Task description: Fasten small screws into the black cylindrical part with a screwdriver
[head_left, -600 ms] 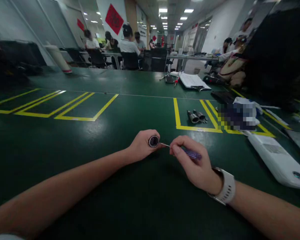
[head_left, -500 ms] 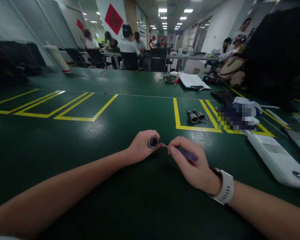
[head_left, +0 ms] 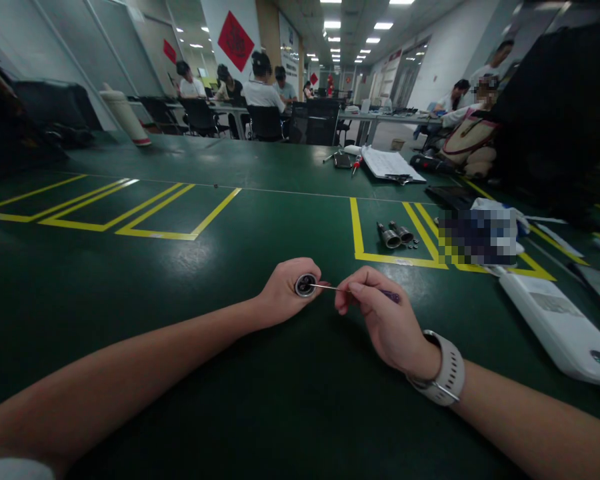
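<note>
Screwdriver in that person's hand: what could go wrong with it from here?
The screwdriver could slip at the open end of the metal cylinder and poke the left hand, which is wrapped around it. The cylinder might also twist, as only that hand seems to hold it. If bumped, the loose small parts on the table could scatter.

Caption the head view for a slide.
Left hand grips a round metal-rimmed part while the right hand holds a purple-handled tool at its open end, above a green table.
</note>
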Motion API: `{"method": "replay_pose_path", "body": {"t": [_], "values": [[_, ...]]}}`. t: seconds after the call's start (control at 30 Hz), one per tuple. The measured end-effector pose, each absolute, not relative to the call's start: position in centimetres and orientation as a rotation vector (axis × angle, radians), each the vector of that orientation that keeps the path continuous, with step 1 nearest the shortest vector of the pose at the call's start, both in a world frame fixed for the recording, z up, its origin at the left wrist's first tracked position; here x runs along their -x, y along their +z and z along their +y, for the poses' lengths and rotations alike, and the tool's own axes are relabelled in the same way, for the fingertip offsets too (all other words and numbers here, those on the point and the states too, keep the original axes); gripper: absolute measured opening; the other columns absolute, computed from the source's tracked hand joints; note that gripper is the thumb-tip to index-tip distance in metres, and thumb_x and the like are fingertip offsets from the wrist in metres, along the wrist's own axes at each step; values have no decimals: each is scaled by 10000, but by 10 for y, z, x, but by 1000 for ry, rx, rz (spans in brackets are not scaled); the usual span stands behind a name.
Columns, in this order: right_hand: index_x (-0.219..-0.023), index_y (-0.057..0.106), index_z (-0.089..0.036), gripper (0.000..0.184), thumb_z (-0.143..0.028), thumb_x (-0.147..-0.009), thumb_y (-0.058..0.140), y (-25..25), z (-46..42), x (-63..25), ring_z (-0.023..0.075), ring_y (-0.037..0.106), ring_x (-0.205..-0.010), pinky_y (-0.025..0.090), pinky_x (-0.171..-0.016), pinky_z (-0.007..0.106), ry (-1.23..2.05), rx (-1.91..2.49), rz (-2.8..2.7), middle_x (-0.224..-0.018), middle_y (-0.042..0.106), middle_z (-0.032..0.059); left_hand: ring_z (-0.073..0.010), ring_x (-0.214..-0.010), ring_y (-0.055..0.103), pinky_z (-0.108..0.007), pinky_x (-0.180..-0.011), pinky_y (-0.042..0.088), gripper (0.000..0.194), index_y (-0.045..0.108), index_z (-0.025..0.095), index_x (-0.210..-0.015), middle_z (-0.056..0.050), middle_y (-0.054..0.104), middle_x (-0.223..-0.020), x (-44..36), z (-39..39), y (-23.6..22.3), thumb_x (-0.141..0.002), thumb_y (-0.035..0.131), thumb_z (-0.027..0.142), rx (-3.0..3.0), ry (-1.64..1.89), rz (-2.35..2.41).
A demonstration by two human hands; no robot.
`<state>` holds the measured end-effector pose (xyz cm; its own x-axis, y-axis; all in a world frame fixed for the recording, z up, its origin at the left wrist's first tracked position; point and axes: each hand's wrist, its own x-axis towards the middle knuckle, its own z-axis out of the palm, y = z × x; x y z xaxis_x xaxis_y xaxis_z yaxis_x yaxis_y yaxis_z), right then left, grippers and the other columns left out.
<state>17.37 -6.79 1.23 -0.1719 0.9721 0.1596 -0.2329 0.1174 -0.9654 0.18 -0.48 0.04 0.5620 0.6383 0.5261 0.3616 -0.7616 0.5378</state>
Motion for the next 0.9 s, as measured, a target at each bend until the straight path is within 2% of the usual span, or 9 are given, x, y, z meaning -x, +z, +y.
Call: {"method": "replay_pose_path", "body": {"t": [0.17, 0.33, 0.43, 0.73, 0.9], "values": [[-764, 581, -179, 130, -215, -828, 475, 15, -68, -172, 144, 550, -673, 443, -629, 300, 1380, 846, -1170, -710, 593, 13, -81, -565, 456, -199, -525, 356, 132, 473, 153, -646, 36, 482, -618, -2, -5, 1, -735, 570, 148, -2394, 1019, 838], [-774, 590, -184, 105, -210, -822, 501, 24, -77, -175, 152, 551, -693, 437, -627, 305, 1002, 982, -1540, -736, 583, 12, -85, -570, 468, -200, -526, 361, 120, 479, 155, -647, 33, 492, -620, -2, -6, 1, -744, 550, 145, -2424, 1009, 907], [-764, 590, -180, 117, -183, -823, 490, 27, -79, -175, 149, 550, -685, 430, -621, 300, 904, 1015, -1651, -724, 579, 10, -86, -575, 472, -203, -539, 364, 115, 482, 155, -647, 32, 500, -624, -3, -6, 0, -731, 556, 129, -2455, 1018, 903], [-772, 589, -182, 122, -208, -835, 488, 14, -69, -175, 148, 558, -699, 449, -635, 301, 1299, 877, -1274, -731, 597, 10, -86, -576, 478, -204, -542, 374, 97, 488, 156, -661, 32, 504, -629, -1, -5, 0, -719, 557, 120, -2408, 1005, 849], [-770, 582, -177, 137, -217, -838, 470, 14, -71, -172, 141, 551, -668, 442, -636, 301, 1413, 841, -1156, -708, 597, 13, -87, -569, 476, -204, -530, 374, 113, 488, 153, -645, 29, 503, -615, -1, -5, 1, -735, 554, 161, -2380, 979, 855]]}}
